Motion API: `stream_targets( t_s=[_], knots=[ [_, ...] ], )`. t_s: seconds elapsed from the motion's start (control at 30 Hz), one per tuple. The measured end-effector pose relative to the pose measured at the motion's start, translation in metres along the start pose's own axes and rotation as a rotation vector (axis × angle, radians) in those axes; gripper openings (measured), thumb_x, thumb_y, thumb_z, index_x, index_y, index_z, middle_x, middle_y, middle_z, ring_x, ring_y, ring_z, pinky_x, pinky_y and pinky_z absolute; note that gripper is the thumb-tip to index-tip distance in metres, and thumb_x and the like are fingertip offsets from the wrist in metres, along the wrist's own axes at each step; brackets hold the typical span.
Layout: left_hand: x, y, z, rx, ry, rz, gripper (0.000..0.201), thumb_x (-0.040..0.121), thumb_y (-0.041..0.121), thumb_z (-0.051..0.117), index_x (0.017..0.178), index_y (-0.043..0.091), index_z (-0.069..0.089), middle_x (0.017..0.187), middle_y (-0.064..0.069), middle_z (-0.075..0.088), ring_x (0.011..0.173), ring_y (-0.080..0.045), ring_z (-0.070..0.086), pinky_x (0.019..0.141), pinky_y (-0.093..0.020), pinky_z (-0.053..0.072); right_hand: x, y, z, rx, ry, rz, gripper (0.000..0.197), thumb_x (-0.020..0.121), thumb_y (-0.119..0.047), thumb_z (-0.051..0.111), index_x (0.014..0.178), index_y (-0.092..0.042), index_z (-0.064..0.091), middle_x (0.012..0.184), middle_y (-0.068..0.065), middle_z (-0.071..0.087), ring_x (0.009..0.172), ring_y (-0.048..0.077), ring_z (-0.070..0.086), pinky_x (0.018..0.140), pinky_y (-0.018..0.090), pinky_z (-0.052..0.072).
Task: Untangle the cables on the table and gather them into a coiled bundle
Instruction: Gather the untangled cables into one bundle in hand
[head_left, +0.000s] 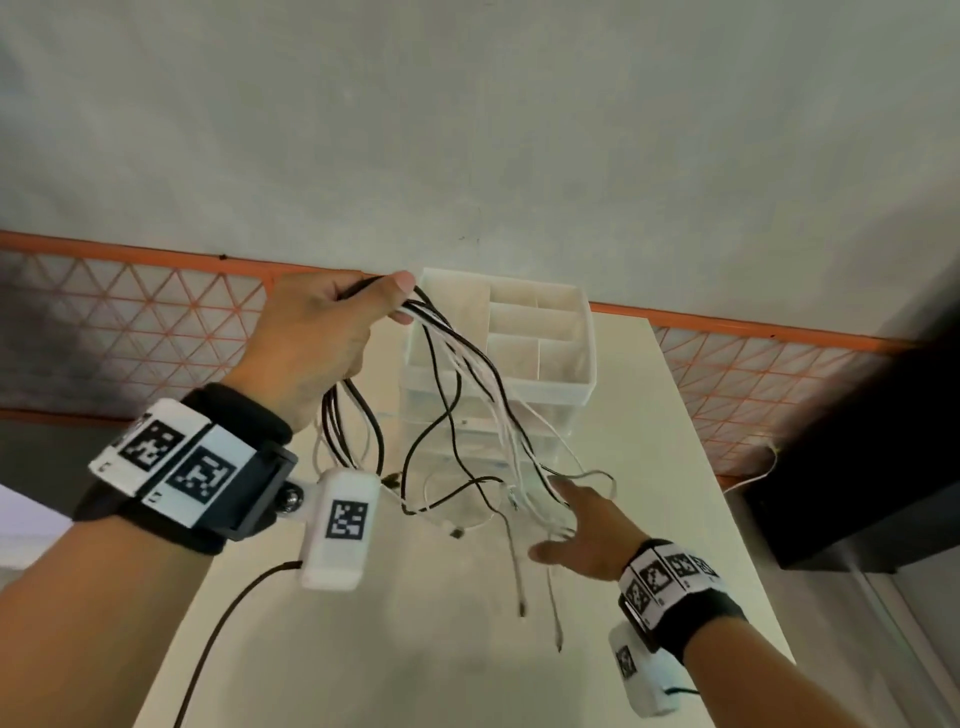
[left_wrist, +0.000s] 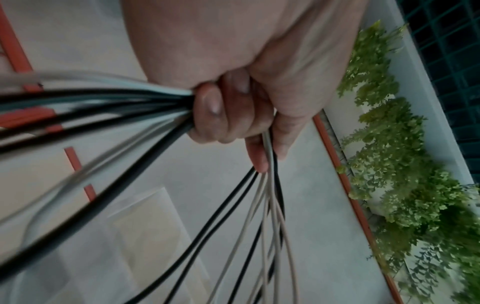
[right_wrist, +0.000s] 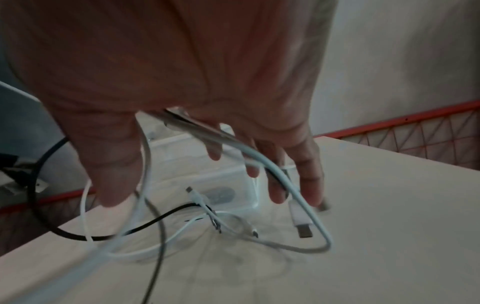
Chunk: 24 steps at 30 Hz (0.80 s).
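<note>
Several black and white cables (head_left: 467, 374) hang in a loose tangle from my left hand (head_left: 402, 301), which is raised above the table and grips them in a bunch between thumb and curled fingers. The left wrist view shows those fingers (left_wrist: 223, 115) closed round the cables (left_wrist: 103, 102). Lower down, my right hand (head_left: 566, 519) is spread, fingers straight, among the hanging ends just above the table. In the right wrist view, white cables (right_wrist: 298, 197) run under its palm (right_wrist: 233, 164) and between its fingers. A USB plug (right_wrist: 302, 228) and other loose ends dangle near the tabletop.
A white compartment organiser on clear drawers (head_left: 582, 384) stands at the back of the pale table (head_left: 363, 649), right behind the cables. An orange mesh fence (head_left: 156, 322) runs behind the table. A dark block (head_left: 857, 467) stands at the right. Green plants (left_wrist: 389, 164) grow beyond the fence.
</note>
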<state>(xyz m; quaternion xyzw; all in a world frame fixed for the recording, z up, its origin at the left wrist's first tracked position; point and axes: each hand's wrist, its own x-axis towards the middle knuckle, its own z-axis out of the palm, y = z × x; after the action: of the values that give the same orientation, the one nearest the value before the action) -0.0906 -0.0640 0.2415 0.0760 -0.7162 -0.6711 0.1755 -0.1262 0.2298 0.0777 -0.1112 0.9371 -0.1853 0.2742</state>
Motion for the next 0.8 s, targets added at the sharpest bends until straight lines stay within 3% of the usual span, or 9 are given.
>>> stream_targets(
  t_s=[0.07, 0.2, 0.27, 0.4, 0.47, 0.57, 0.6, 0.7, 0.8],
  knots=[
    [-0.001, -0.003, 0.001, 0.012, -0.032, -0.005, 0.029, 0.089, 0.037, 0.070, 0.071, 0.015, 0.075, 0.048, 0.001, 0.025, 0.046, -0.019, 0.017, 0.046, -0.027, 0.018, -0.003, 0.002, -0.006, 0.028, 0.016, -0.035, 0.108, 0.072, -0.050, 0.083, 0.158, -0.029, 0.022, 0.160, 0.000, 0.036, 0.146, 0.022, 0.036, 0.118, 0.037, 0.033],
    [-0.009, -0.008, 0.015, 0.096, -0.104, -0.018, 0.031, 0.088, 0.041, 0.070, 0.072, 0.015, 0.076, 0.040, 0.012, 0.032, 0.038, -0.014, 0.024, 0.050, -0.025, 0.021, -0.025, -0.026, -0.047, 0.131, 0.158, -0.197, 0.058, 0.075, -0.051, 0.082, 0.124, -0.032, 0.059, 0.124, -0.014, 0.063, 0.114, 0.013, 0.060, 0.092, 0.030, 0.050],
    [-0.015, -0.007, 0.025, 0.149, -0.125, -0.012, 0.030, 0.092, 0.034, 0.067, 0.075, 0.010, 0.074, 0.034, 0.015, 0.037, 0.033, -0.003, 0.033, 0.049, -0.024, 0.024, -0.039, -0.053, -0.067, 0.229, 0.310, -0.346, 0.048, 0.074, -0.054, 0.081, 0.112, -0.031, 0.062, 0.114, -0.017, 0.064, 0.103, 0.006, 0.061, 0.080, 0.023, 0.047],
    [-0.025, -0.001, 0.044, 0.295, -0.218, 0.059, 0.030, 0.092, 0.036, 0.066, 0.074, 0.013, 0.074, 0.034, 0.013, 0.038, 0.034, -0.003, 0.032, 0.044, -0.017, 0.026, -0.046, -0.101, -0.075, 0.252, 0.538, -0.570, 0.081, 0.070, -0.051, 0.083, 0.138, -0.035, 0.042, 0.137, -0.014, 0.048, 0.119, 0.009, 0.053, 0.097, 0.030, 0.044],
    [-0.028, 0.003, 0.048, 0.305, -0.276, 0.085, 0.028, 0.093, 0.033, 0.065, 0.075, 0.013, 0.074, 0.035, 0.015, 0.040, 0.034, -0.001, 0.036, 0.042, -0.011, 0.026, -0.037, -0.115, -0.067, 0.264, 0.617, -0.617, 0.065, 0.078, -0.039, 0.078, 0.135, -0.028, 0.049, 0.128, -0.010, 0.060, 0.114, 0.011, 0.059, 0.096, 0.034, 0.048],
    [-0.031, 0.006, 0.041, 0.242, -0.340, 0.067, 0.038, 0.092, 0.046, 0.059, 0.063, 0.025, 0.072, 0.043, 0.011, 0.034, 0.040, -0.006, 0.029, 0.046, -0.018, 0.026, -0.019, -0.114, -0.062, 0.332, 0.649, -0.503, 0.010, 0.091, -0.030, 0.068, 0.094, -0.023, 0.074, 0.077, -0.002, 0.075, 0.068, 0.012, 0.068, 0.065, 0.034, 0.056],
    [-0.030, 0.004, 0.035, 0.187, -0.333, 0.019, 0.047, 0.090, 0.056, 0.053, 0.060, 0.024, 0.072, 0.048, 0.003, 0.029, 0.042, -0.012, 0.025, 0.046, -0.022, 0.025, -0.013, -0.107, -0.064, 0.325, 0.638, -0.416, 0.015, 0.092, -0.032, 0.067, 0.080, -0.024, 0.073, 0.066, -0.001, 0.072, 0.057, 0.011, 0.064, 0.057, 0.032, 0.053],
    [-0.024, -0.008, 0.013, 0.110, -0.277, -0.120, 0.064, 0.092, 0.064, 0.044, 0.073, 0.013, 0.077, 0.049, 0.001, 0.024, 0.045, -0.016, 0.020, 0.045, -0.024, 0.022, 0.000, -0.073, -0.072, 0.438, 0.616, -0.119, 0.025, 0.088, -0.032, 0.071, 0.065, -0.023, 0.069, 0.061, 0.000, 0.071, 0.050, 0.009, 0.057, 0.053, 0.022, 0.044],
    [-0.023, -0.030, 0.002, 0.366, -0.270, -0.151, 0.057, 0.099, 0.056, 0.044, 0.074, 0.017, 0.078, 0.050, 0.000, 0.030, 0.046, -0.018, 0.027, 0.051, -0.027, 0.027, 0.001, -0.055, -0.085, 0.683, 0.787, 0.011, 0.013, 0.079, -0.013, 0.071, 0.068, -0.018, 0.076, 0.067, 0.000, 0.075, 0.052, 0.014, 0.055, 0.054, 0.026, 0.043]
  ],
)
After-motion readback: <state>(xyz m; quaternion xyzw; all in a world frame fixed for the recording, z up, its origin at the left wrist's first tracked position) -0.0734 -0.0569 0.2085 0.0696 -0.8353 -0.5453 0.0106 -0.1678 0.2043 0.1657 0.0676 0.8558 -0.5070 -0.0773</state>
